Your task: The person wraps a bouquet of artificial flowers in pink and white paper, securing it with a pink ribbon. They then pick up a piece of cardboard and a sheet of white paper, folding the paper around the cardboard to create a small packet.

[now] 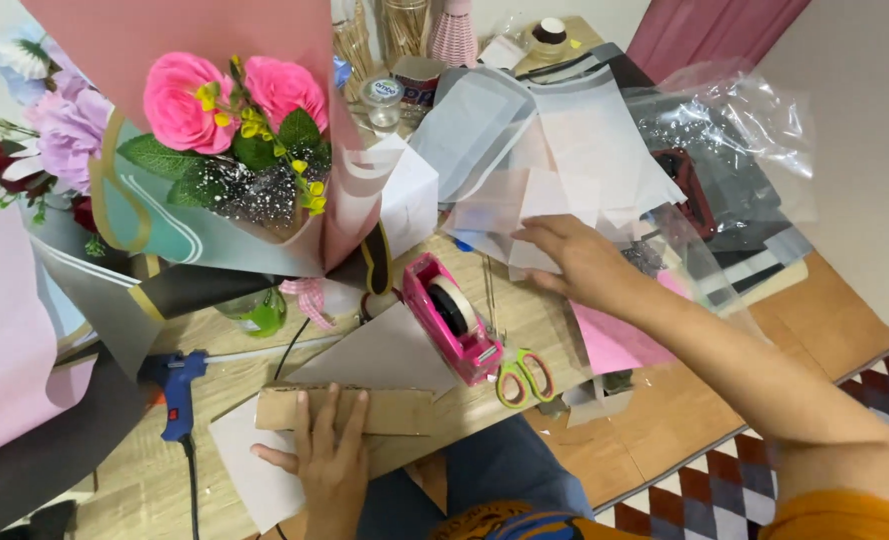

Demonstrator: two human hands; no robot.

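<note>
Two hands at work among wrapping paper on a crowded counter (pixel 665 420).
The left hand (pixel 330 465) lies flat, grip released, pressing a cardboard strip (pixel 395 410) onto white paper (pixel 255 475). The right hand (pixel 575 262) reaches out, fingers spread on pale paper sheets (pixel 555 190). Between the hands stand a pink tape dispenser (pixel 452 318) and scissors (pixel 523 376).

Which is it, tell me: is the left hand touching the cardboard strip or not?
Touching. The head view shows the left hand lying flat on the cardboard strip, with its fingers spread across the strip's top face and no gap between them.
</note>
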